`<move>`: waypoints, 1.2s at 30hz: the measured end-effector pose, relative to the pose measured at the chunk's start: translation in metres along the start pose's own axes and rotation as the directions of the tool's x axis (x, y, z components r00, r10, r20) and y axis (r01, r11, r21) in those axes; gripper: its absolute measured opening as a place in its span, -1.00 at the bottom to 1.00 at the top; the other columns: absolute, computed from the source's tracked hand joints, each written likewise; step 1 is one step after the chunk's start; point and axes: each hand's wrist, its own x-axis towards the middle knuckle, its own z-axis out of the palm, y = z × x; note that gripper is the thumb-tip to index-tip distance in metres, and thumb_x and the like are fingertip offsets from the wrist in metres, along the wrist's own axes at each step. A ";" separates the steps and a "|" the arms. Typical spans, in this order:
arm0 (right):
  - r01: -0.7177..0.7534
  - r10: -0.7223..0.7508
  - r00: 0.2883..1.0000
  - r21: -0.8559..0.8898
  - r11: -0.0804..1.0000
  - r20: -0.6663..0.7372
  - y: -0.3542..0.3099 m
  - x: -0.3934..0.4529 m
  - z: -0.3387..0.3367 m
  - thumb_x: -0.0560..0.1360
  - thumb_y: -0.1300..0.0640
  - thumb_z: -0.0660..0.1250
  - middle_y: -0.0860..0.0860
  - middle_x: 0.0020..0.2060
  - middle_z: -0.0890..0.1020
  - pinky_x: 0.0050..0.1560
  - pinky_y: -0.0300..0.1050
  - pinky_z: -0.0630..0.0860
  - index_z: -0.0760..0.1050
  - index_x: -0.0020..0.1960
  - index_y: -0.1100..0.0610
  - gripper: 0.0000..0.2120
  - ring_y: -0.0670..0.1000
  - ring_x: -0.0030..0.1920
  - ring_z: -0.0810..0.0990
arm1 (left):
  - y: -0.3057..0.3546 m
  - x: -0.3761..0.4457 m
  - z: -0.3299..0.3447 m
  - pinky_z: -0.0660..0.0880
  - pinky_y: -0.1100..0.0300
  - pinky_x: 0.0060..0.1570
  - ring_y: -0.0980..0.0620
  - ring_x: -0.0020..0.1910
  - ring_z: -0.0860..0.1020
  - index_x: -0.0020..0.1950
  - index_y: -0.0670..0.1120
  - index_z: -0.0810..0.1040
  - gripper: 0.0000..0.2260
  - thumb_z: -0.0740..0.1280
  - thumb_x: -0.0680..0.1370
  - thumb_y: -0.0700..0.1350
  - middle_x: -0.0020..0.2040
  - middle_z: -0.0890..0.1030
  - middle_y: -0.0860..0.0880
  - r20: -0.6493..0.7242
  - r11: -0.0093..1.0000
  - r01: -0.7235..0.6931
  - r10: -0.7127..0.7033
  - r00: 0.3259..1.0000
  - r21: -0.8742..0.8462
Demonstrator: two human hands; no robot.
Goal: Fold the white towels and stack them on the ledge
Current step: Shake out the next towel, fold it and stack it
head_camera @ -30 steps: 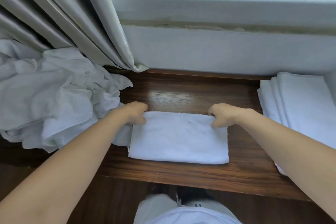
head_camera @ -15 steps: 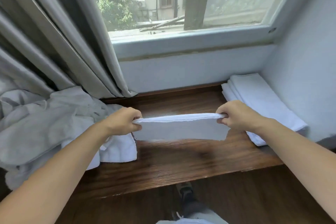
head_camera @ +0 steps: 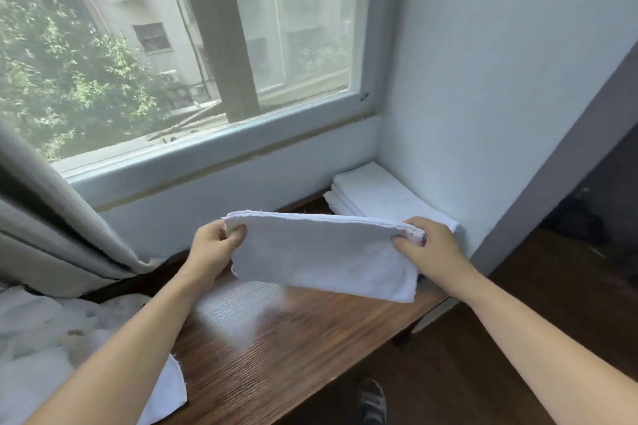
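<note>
A folded white towel [head_camera: 324, 252] hangs in the air above the dark wooden ledge [head_camera: 293, 331]. My left hand [head_camera: 214, 248] grips its top left corner and my right hand [head_camera: 428, 245] grips its top right corner. Just behind the held towel's right end, a stack of folded white towels [head_camera: 376, 193] lies in the corner of the ledge against the white wall. A heap of unfolded white towels [head_camera: 45, 348] lies at the lower left, partly hidden by my left forearm.
A grey curtain [head_camera: 51, 228] hangs at the left above the heap. The window sill [head_camera: 214, 148] runs behind the ledge. A white wall [head_camera: 500, 79] closes the right end. Wooden floor and a shoe [head_camera: 371, 402] show below the ledge.
The folded towel was lifted off the ledge by its far corners and carried up and to the right, toward the stack in the corner. The view has swung right and upward.
</note>
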 end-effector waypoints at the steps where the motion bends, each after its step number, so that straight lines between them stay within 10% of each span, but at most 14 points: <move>1: -0.031 0.031 0.999 0.024 0.999 -0.007 0.011 0.000 -0.003 0.52 0.11 0.45 0.18 -0.23 0.62 -0.21 -0.06 0.43 0.57 -0.15 0.16 -0.85 0.12 -0.23 0.56 | -0.004 0.008 0.014 0.54 0.03 -0.08 -0.05 -0.10 0.64 0.01 -0.11 0.69 -0.83 0.38 0.59 -0.04 -0.06 0.72 -0.13 0.010 1.000 0.024 -0.024 1.000 -0.004; 5: -0.127 0.127 0.992 0.033 0.991 0.000 0.052 0.008 -0.013 0.51 -0.03 0.45 0.08 -0.34 0.56 -0.24 -0.05 0.40 0.53 -0.18 0.13 -0.75 0.01 -0.33 0.49 | -0.011 0.046 0.070 0.51 0.06 0.10 0.02 0.16 0.57 0.20 0.05 0.55 -0.69 0.21 0.59 0.17 0.12 0.61 0.06 0.022 0.983 0.043 -0.048 0.999 0.177; 11: -0.227 0.255 0.964 0.268 0.936 -0.075 0.071 0.055 -0.044 0.53 0.08 0.48 0.09 -0.26 0.67 -0.23 -0.16 0.49 0.59 -0.13 0.20 -0.80 0.11 -0.19 0.65 | 0.040 0.134 0.148 0.40 -0.04 -0.17 -0.21 -0.16 0.51 0.05 -0.06 0.26 -0.83 0.19 0.69 -0.01 -0.22 0.56 -0.10 0.015 0.867 -0.140 0.151 0.988 0.478; 16: -0.364 0.534 0.845 0.753 0.548 0.019 0.095 0.102 -0.065 0.57 0.18 0.44 0.09 0.07 0.75 0.13 0.15 0.64 0.63 0.20 0.19 -0.78 0.14 0.10 0.73 | 0.092 0.225 0.229 0.48 -0.04 -0.06 -0.14 -0.03 0.54 0.32 -0.03 0.38 -0.71 0.23 0.67 0.09 0.00 0.58 -0.02 0.165 0.795 -0.270 0.214 0.963 0.543; 20: -0.391 0.687 0.726 0.845 0.366 0.038 0.118 0.114 -0.049 0.58 0.24 0.43 0.06 0.08 0.75 0.02 0.05 0.64 0.62 0.21 0.14 -0.78 0.09 0.08 0.73 | 0.080 0.267 0.290 0.54 -0.07 0.00 -0.24 0.11 0.57 0.39 -0.15 0.34 -0.57 0.24 0.67 0.11 0.18 0.58 -0.16 0.307 0.636 -0.277 0.066 0.950 0.721; 24: -0.535 0.788 0.610 0.777 0.332 0.084 0.131 0.099 -0.034 0.58 0.18 0.44 0.07 0.03 0.75 -0.06 0.02 0.66 0.63 0.15 0.16 -0.84 0.11 0.04 0.73 | 0.041 0.278 0.308 0.45 -0.02 -0.08 -0.27 0.09 0.58 0.33 -0.21 0.33 -0.67 0.12 0.73 0.02 0.17 0.58 -0.23 0.331 0.401 -0.329 0.067 0.941 0.855; 32: -0.517 0.703 0.711 0.686 0.512 0.012 0.127 0.096 -0.030 0.61 0.26 0.37 -0.04 -0.03 0.76 -0.12 0.00 0.70 0.61 0.14 0.07 -0.84 0.00 -0.03 0.75 | 0.046 0.291 0.315 0.53 -0.10 -0.09 -0.28 0.08 0.56 0.39 -0.16 0.36 -0.76 0.12 0.72 -0.16 0.21 0.53 -0.22 0.350 0.416 -0.442 0.282 0.893 0.795; 36: -0.628 0.733 0.660 0.657 0.417 0.164 0.126 0.096 -0.024 0.61 0.26 0.36 0.06 0.00 0.75 -0.19 0.02 0.70 0.60 0.16 0.11 -0.83 0.11 -0.03 0.75 | 0.050 0.287 0.325 0.59 -0.06 -0.02 -0.20 0.14 0.58 0.37 -0.17 0.34 -0.69 0.29 0.65 -0.18 0.23 0.52 -0.17 0.392 0.176 -0.420 0.170 0.904 0.890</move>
